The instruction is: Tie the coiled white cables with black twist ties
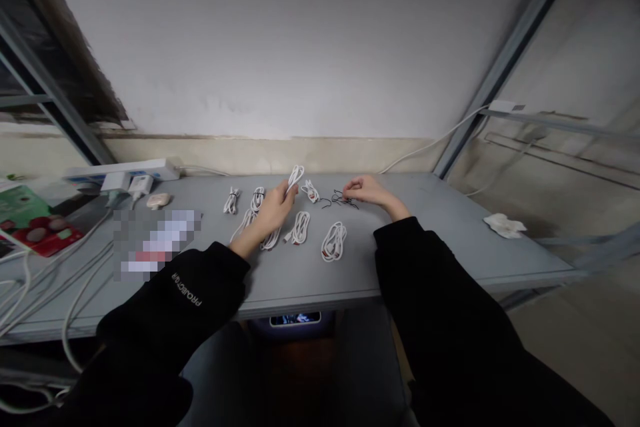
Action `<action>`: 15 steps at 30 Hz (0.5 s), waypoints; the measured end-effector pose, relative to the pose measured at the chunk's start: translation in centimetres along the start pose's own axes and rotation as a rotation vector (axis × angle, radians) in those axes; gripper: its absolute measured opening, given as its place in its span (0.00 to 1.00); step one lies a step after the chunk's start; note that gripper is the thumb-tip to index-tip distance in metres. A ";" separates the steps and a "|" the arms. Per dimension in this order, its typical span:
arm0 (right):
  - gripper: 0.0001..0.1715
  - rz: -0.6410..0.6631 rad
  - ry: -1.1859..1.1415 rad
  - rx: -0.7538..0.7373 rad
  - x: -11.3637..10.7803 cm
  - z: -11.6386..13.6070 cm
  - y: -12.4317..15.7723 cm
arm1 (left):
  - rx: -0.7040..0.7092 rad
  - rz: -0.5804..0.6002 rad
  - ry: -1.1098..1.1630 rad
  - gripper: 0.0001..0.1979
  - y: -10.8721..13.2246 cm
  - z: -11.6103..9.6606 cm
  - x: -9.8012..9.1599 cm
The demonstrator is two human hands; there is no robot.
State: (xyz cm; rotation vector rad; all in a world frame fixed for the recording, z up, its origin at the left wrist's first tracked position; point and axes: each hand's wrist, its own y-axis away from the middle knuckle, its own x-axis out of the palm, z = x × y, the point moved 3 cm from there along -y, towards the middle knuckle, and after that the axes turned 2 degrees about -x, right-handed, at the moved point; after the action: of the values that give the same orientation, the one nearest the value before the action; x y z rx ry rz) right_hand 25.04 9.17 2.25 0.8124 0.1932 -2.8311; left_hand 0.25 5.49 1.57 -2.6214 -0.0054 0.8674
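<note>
A grey tabletop [440, 227] stands against a pale wall [300, 47], with a power strip [125, 173] at its far left corner and a crumpled tissue [504, 225] near its right edge. Near the middle of the far edge the left hand [273, 210] is clenched around a bundled white cable [295, 177], lifted off the surface. The bundle's long axis tilts up and away toward the far edge. Just to its right lie thin black ties [343, 199], flat on the tabletop between the two hands. The right hand [365, 190] is the nearer one: its curled fingertips touch the ties' right end, though whether they pinch one cannot be told. Other coiled cables [334, 241] lie in loose rows toward the near edge.
</note>
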 end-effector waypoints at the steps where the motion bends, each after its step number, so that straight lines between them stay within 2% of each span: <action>1: 0.02 -0.005 -0.024 0.001 0.0 0.0 0.0 | 0.000 -0.001 0.003 0.10 0.0 0.0 0.0; 11: 0.10 0.017 -0.274 -0.017 0.2 -0.4 -0.5 | 0.020 0.004 0.052 0.11 -0.2 0.4 0.2; 15: 0.11 -0.053 -0.398 -0.086 1.1 0.0 -0.6 | 0.024 0.009 0.051 0.12 -0.2 0.2 0.1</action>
State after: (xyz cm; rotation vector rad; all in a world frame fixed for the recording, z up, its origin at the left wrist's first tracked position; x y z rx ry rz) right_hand 24.02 9.63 1.72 0.2186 0.2763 -2.9354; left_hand 0.31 5.75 1.44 -2.6226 0.0295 0.7979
